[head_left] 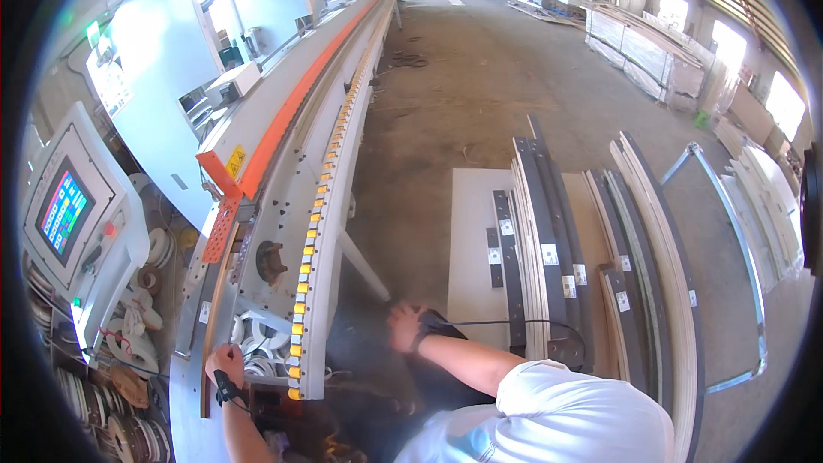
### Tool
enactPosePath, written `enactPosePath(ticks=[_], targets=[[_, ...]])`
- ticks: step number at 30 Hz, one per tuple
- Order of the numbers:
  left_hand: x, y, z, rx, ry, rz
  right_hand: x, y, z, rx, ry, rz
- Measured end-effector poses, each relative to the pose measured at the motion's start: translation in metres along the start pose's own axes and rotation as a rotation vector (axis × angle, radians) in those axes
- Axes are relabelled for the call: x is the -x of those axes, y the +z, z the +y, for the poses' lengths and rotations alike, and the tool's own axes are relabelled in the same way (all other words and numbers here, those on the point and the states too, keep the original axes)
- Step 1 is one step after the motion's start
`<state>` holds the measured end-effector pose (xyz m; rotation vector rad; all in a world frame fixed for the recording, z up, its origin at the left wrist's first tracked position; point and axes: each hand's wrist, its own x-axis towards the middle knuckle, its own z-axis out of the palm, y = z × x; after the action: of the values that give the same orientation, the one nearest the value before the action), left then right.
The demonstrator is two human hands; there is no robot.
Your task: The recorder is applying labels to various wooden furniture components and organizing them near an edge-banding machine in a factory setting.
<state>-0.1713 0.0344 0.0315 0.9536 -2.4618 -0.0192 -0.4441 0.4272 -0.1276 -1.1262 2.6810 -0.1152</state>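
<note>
At the near end of a long edge-banding machine, my left hand (pixel 225 364) is closed at the edge of a narrow board (pixel 220 326) that lies lengthwise on the machine bed. The board runs under the orange guard (pixel 225 216); its brown edge shows beside my fingers. My right hand (pixel 406 327) hangs lower, to the right of the roller rail (pixel 310 291), with its fingers spread and nothing in them. Both wrists wear dark bands, and a black cable trails from the right one.
A control panel (pixel 64 210) with a lit screen stands at the left, above rolls of edging tape (pixel 129 441). To the right, stacked dark-faced boards (pixel 538 249) lie on pale sheets, beside a metal frame (pixel 759 309). Wrapped panel stacks (pixel 639 56) stand farther back.
</note>
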Motion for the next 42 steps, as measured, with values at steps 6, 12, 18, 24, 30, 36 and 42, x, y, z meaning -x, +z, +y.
enactPosePath(ticks=[6,12,18,24,30,36,42], targets=[[-0.003,-0.002,0.011,-0.022,-0.003,-0.018,0.003,0.010,0.027,-0.049,-0.027,-0.002],[-0.001,-0.010,0.009,-0.033,-0.028,-0.045,0.002,0.002,0.037,-0.137,0.058,0.205],[-0.004,-0.014,0.017,-0.034,-0.004,0.006,-0.003,0.005,0.042,-0.437,0.063,0.302],[0.001,-0.019,0.018,-0.027,0.005,-0.017,-0.002,-0.006,0.042,-0.386,0.192,0.185],[0.001,-0.020,0.021,-0.017,0.029,0.004,-0.001,-0.008,0.049,-0.389,0.190,0.189],[0.003,-0.020,0.022,-0.055,0.024,0.012,0.000,-0.027,0.046,-0.286,0.239,0.056],[0.002,-0.019,0.019,-0.064,0.032,0.026,-0.005,-0.026,0.045,-0.228,0.194,0.058]])
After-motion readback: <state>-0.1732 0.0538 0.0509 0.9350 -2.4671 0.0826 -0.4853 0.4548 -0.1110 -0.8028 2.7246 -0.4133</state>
